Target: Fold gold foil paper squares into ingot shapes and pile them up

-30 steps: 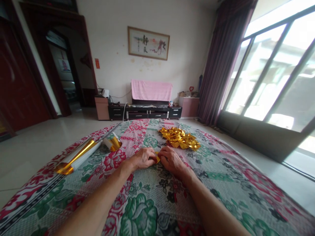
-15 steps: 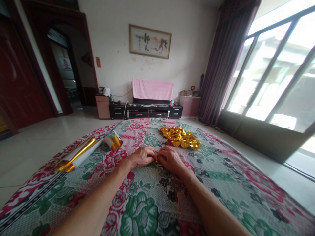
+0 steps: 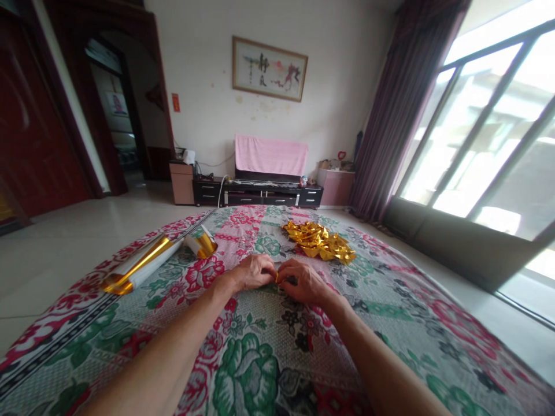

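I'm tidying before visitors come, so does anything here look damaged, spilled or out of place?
Yes: yellowish patches mark the wall below the picture, odd against the paler surface around them. Nothing looks spilled on the tablecloth around the gold foil pile.

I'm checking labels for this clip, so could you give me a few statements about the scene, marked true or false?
1. The left hand and right hand hold a small gold piece between them. True.
2. A gold pile lies on the tablecloth, beyond the hands. True.
3. The long roll lies to the right of that pile. False: it lies to the left.
4. The tablecloth is plain white. False: it has a floral pattern with red and green.
5. A framed picture hangs above the pink cloth. True.
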